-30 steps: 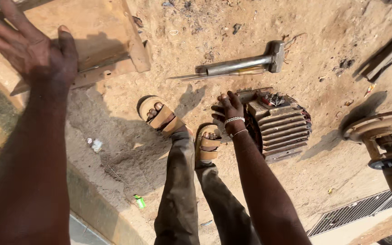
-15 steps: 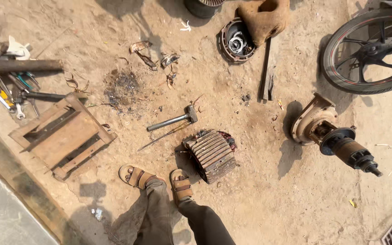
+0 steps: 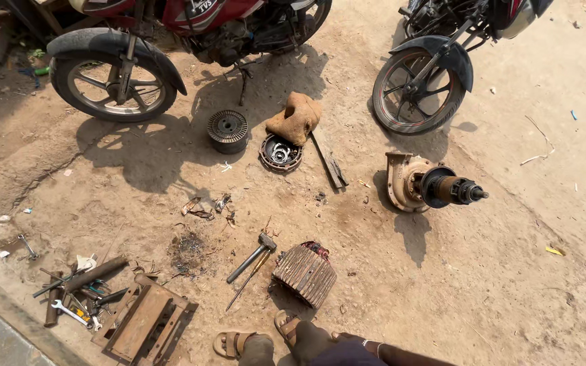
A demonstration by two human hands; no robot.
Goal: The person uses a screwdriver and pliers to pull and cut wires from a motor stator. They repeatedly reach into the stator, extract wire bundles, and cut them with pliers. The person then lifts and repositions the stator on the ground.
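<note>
Ribbed motor casing on the sandy ground
It sits just ahead of the sandalled feet, hammer left; hands unseen, can't tell their state.

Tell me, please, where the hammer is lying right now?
In the head view the hammer lies on the sandy ground at lower centre, just left of the finned motor housing, ahead of the person's sandalled feet.

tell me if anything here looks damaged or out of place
Yes. A ribbed motor casing lies tipped on the dirt with frayed reddish winding showing at its top end. A rusty pump housing lies on its side. A hammer and wrenches are strewn loose on the ground, and a dark burnt-looking patch stains the sand.
</note>
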